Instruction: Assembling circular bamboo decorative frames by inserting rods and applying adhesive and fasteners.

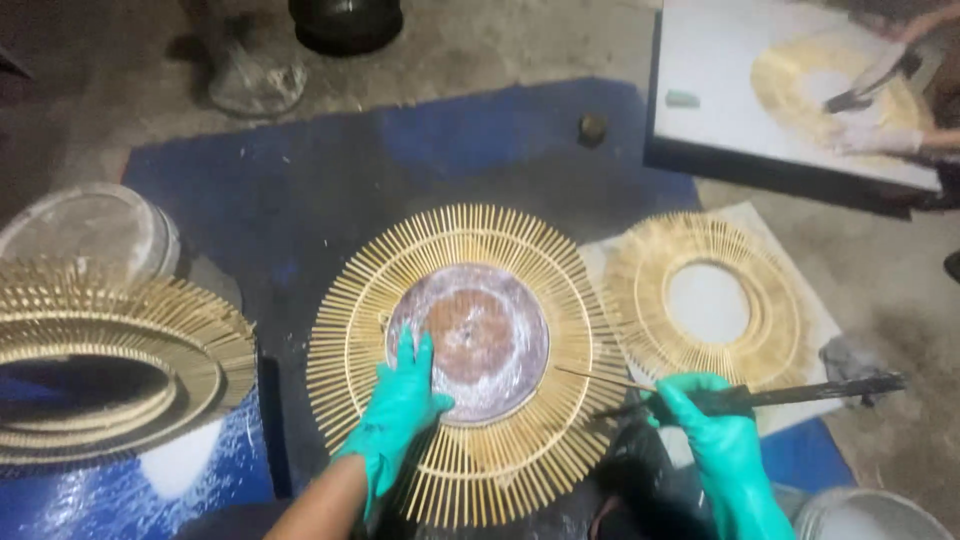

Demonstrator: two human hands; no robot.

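A round sunburst frame of thin bamboo sticks (pixel 470 262) lies flat on a dark blue sheet (pixel 330 170), with a brown disc (pixel 490 335) in its middle. My left hand (pixel 400 405), in a teal rubber glove, presses flat on the disc's left edge and the inner ring. Just right of the frame, my right hand (pixel 715 430), also gloved, grips a dark brush (pixel 800 392) by its handle. The handle points right; the brush end near the frame's rim is hard to make out.
A second sunburst frame (pixel 705 300) with an open centre lies on pale paper to the right. A stack of frames (pixel 110 360) sits at the left, beside a pale round lid (pixel 90 225). Another person's hands (pixel 880 100) work on a frame on a white board (pixel 720 60) at top right.
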